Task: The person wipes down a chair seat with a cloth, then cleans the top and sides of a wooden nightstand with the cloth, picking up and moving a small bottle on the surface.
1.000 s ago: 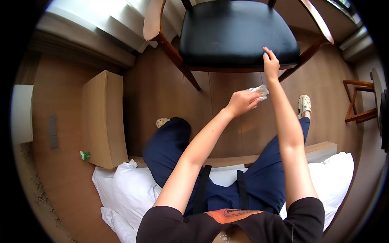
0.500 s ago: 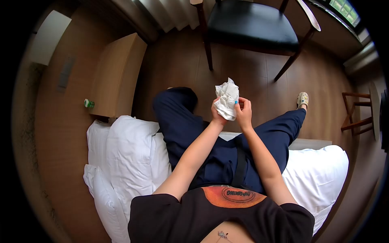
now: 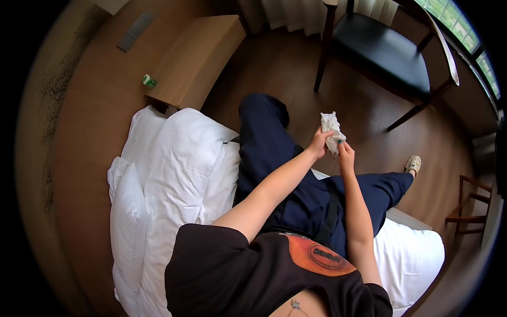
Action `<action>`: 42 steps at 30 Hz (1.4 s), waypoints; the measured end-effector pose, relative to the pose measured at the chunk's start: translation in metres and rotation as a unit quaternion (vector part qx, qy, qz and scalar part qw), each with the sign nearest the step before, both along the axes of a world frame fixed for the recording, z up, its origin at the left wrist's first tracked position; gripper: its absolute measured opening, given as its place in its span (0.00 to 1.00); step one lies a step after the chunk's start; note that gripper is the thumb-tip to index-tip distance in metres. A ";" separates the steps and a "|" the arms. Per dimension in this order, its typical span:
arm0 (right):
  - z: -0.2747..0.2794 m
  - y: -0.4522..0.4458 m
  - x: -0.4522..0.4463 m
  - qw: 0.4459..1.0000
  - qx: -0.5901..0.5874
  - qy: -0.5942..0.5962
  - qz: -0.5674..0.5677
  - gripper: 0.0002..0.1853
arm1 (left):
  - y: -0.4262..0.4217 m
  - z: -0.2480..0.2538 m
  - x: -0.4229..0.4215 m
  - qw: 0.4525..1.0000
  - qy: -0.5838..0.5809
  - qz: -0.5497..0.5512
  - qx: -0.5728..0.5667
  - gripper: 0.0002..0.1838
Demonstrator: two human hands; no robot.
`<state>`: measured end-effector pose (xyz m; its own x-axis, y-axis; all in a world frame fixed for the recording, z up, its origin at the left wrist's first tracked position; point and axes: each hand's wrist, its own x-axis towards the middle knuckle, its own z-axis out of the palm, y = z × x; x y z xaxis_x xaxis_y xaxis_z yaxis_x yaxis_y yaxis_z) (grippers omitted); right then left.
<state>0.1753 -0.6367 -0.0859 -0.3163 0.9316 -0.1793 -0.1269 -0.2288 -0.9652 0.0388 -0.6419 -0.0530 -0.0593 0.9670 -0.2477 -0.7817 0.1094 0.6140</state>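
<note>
At the far left of my view, a grey plate (image 3: 136, 33) is set in the wood-toned panel. A small green-and-white container (image 3: 149, 81) sits just beside the near end of a wooden cabinet (image 3: 198, 58). Below the cabinet, a white pillow (image 3: 130, 232) leans against rumpled white bedding (image 3: 179, 158). My left leg, in navy trousers (image 3: 260, 124), is bent at the knee and stands between the cabinet and my hands.

At centre right, my left hand (image 3: 320, 143) grips the crumpled white tissue (image 3: 330, 126) along its lower left side, thumb laid across the front and covering part of it. The tissue is raised above the dark wood floor (image 3: 301, 84), between my knees. My right hand (image 3: 346, 154) is narrowed — thumb and fingers pinch the tissue's lower right edge.

Beyond the hands, to the upper right, a black-seated chair (image 3: 383, 50) blocks part of the floor. Farther right are my pale shoe (image 3: 413, 165) and a wooden-legged piece of furniture (image 3: 470, 208), partly cut off.

Difference from one second earlier: the right hand was up by the chair seat, apart from the tissue; both hands now meet on it. Against half a second earlier, the tissue appears narrower — and the chair and cabinet sit farther right in view.
</note>
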 end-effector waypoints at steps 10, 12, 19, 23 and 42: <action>0.007 0.008 0.014 0.933 -0.114 0.311 -0.143 0.16 | 0.016 -0.001 -0.013 0.999 -0.009 0.034 0.022 0.21; 0.013 0.006 0.021 0.908 -0.141 0.344 -0.192 0.17 | 0.017 -0.002 -0.014 0.998 0.007 0.045 0.037 0.21; 0.011 0.014 0.041 0.859 -0.154 0.437 -0.218 0.20 | 0.025 -0.043 -0.017 0.977 0.207 0.038 -0.027 0.25; 0.020 0.014 0.043 0.852 -0.142 0.468 -0.188 0.20 | 0.022 -0.041 -0.017 0.960 0.270 -0.044 -0.066 0.26; -0.002 0.026 0.052 0.946 -0.046 0.237 -0.215 0.13 | 0.024 -0.004 -0.014 0.752 0.650 -0.020 0.109 0.07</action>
